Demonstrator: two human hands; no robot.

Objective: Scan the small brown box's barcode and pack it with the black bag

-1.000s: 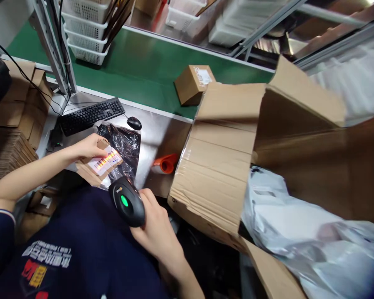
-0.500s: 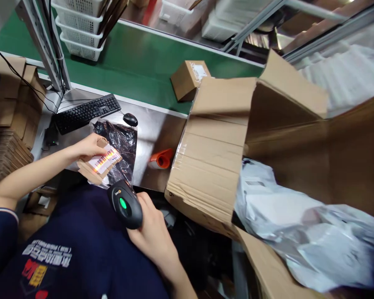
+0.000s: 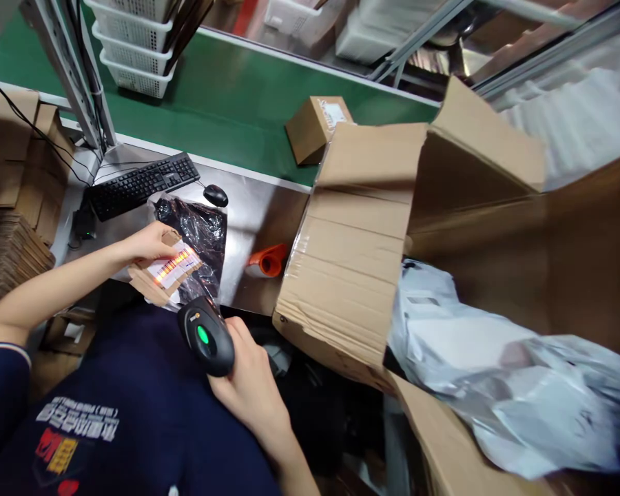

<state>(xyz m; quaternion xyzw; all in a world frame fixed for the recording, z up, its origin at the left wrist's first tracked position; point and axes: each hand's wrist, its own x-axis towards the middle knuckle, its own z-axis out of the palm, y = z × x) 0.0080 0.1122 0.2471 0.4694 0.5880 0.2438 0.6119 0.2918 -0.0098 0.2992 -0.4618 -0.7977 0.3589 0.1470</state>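
Note:
My left hand [image 3: 153, 244] grips a piece of brown cardboard [image 3: 147, 284] by its upper edge. On the cardboard sits a white barcode label [image 3: 172, 268], lit by a bright red-orange scan line. Wrapped round the handle of a black barcode scanner [image 3: 207, 337] is my right hand [image 3: 251, 375]; a green light glows on the scanner's top. The scanner's head points at the label, a short way from it. Beneath the cardboard, a black item in clear plastic wrapping [image 3: 199, 227] lies on the metal table [image 3: 248, 207].
A black keyboard [image 3: 145, 184] and mouse [image 3: 215, 195] lie beyond the wrapped item. An orange roll [image 3: 267, 261] rests beside a large open carton [image 3: 351, 255] containing grey plastic bags [image 3: 470, 337]. A small box [image 3: 315, 127] and white baskets [image 3: 137, 76] stand on the green surface [image 3: 227, 103].
The view has shifted very slightly. Both hands keep their hold on the cardboard and the scanner, and the scan line still falls on the label.

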